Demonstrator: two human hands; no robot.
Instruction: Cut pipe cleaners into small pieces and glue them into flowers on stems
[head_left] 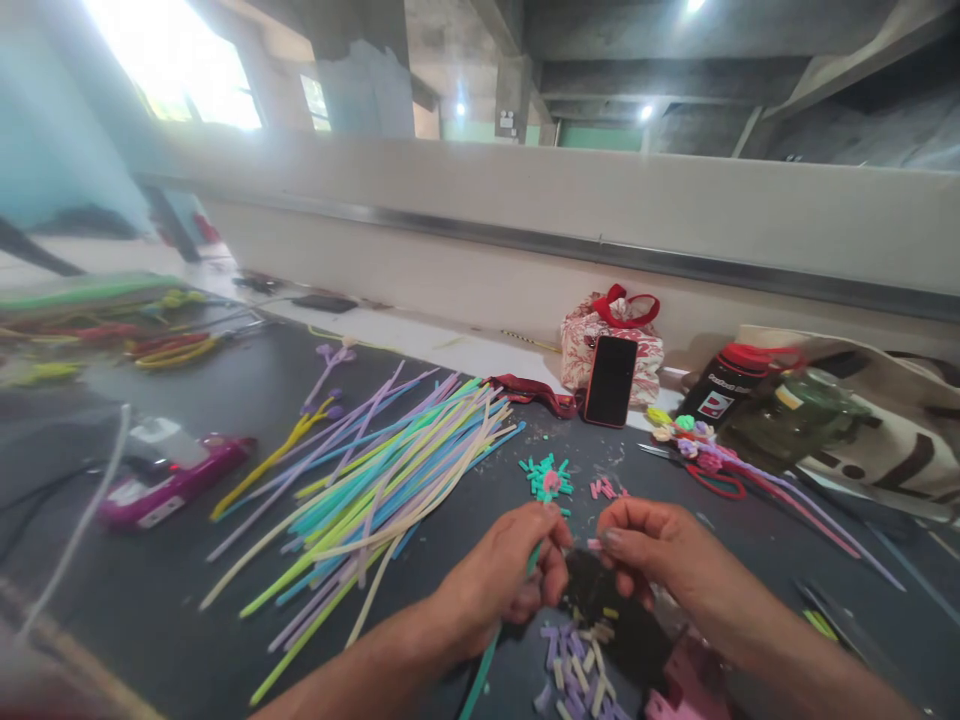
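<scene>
My left hand (521, 565) is closed around a teal pipe cleaner stem (484, 665), which runs down out of its palm toward the near edge. A small pink tuft (551, 482) shows just above its fingertips, in front of short teal pieces (536, 475). My right hand (645, 545) pinches a tiny pink piece (595, 544) between thumb and forefinger, a little to the right of the left hand. Short pink pieces (606, 488) lie just beyond it. Below both hands is a pile of short purple and cream pieces (577, 670).
Long coloured pipe cleaners (397, 480) spread across the left. Farther left lies a purple glue gun (176, 480). A phone (611, 381) leans on a patterned bag (585, 345). At right are scissors (720, 482), finished flowers (694, 440), a black bottle (720, 390) and a green jug (787, 420).
</scene>
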